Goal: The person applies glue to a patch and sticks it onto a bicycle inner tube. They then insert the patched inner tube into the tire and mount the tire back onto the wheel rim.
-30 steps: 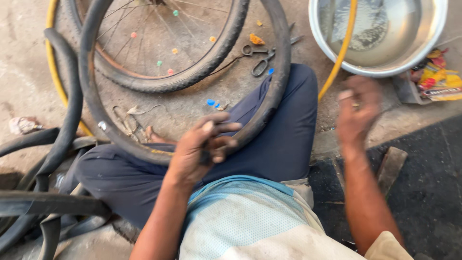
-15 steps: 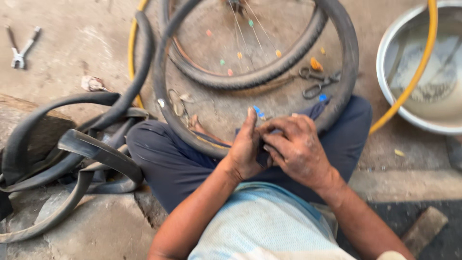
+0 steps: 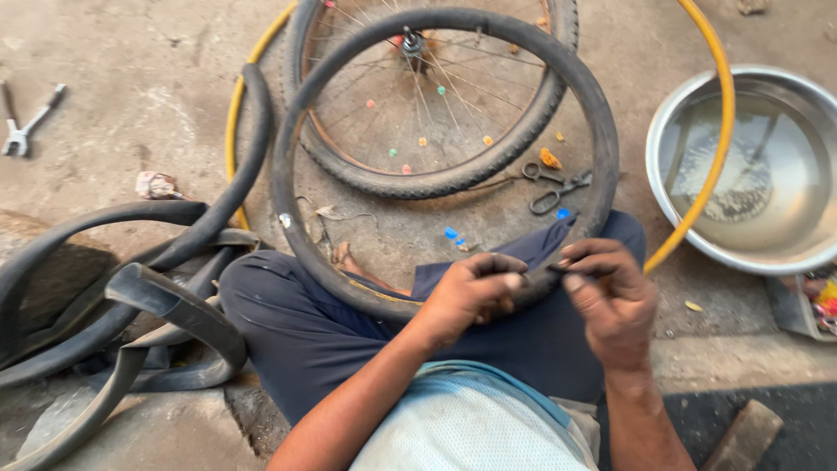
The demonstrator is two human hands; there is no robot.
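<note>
head view: we look down on our lap, where a black inner tube (image 3: 349, 288) forms a big loop lying over our dark trousers (image 3: 305, 336) and the concrete floor (image 3: 131, 87). our left hand (image 3: 471, 292) has its grip closed on the near part of the tube, fingers curled over the rubber. our right hand (image 3: 610, 292) sits just beside it, fingertips pinched on the same stretch of tube. beyond the loop a spoked bicycle wheel (image 3: 427, 105) lies flat, with scissors (image 3: 554, 187) near its rim. a yellow hose (image 3: 715, 157) curves past a steel basin (image 3: 750, 170) of water on the right. to the left lie more black tubes (image 3: 157, 288), and pliers (image 3: 26, 122) rest far off on the floor.
</note>
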